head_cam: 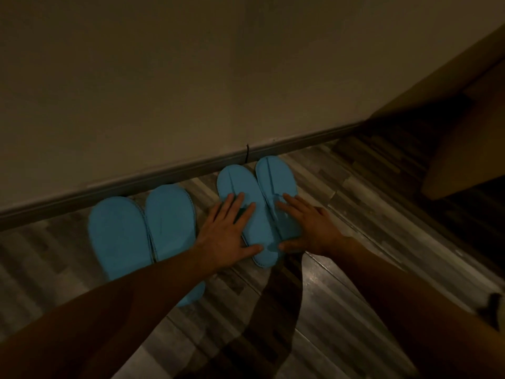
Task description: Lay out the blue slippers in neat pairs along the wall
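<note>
Blue slippers (246, 212) lay lengthwise toward the wall (191, 77), toes at the skirting; left hand (226, 233) and right hand (308, 228) pressed flat, fingers (235, 203) spread.

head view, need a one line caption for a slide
Left hand and right hand press flat on the right pair of blue slippers by the baseboard; left pair lies alongside.

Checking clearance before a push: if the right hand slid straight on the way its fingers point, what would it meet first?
The right hand points up-left along the slipper beneath it. Past that toe, it would probably meet the baseboard near the dark cord.
</note>
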`<action>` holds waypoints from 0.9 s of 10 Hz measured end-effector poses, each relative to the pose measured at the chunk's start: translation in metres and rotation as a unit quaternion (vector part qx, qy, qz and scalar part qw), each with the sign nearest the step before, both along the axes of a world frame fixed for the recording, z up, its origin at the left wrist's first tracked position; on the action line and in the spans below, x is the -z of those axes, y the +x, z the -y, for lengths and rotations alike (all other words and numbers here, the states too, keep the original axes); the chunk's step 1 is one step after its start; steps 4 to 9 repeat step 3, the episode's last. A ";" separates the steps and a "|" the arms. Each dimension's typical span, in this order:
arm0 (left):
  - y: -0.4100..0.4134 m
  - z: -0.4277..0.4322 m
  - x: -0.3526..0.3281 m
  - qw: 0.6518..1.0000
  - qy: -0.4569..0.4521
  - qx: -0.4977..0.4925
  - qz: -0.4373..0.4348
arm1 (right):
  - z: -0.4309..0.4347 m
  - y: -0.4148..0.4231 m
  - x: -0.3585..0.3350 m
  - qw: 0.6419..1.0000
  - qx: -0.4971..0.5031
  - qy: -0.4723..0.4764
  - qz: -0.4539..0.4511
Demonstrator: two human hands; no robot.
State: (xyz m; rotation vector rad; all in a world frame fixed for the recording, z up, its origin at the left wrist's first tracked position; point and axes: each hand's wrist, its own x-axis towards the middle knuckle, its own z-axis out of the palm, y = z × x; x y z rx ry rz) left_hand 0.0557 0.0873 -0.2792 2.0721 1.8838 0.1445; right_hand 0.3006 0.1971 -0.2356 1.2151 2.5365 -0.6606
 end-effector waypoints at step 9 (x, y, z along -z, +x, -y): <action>-0.063 0.044 -0.135 0.998 -0.018 -0.059 -0.018 | 0.036 -0.054 -0.097 0.998 -0.033 0.050 0.001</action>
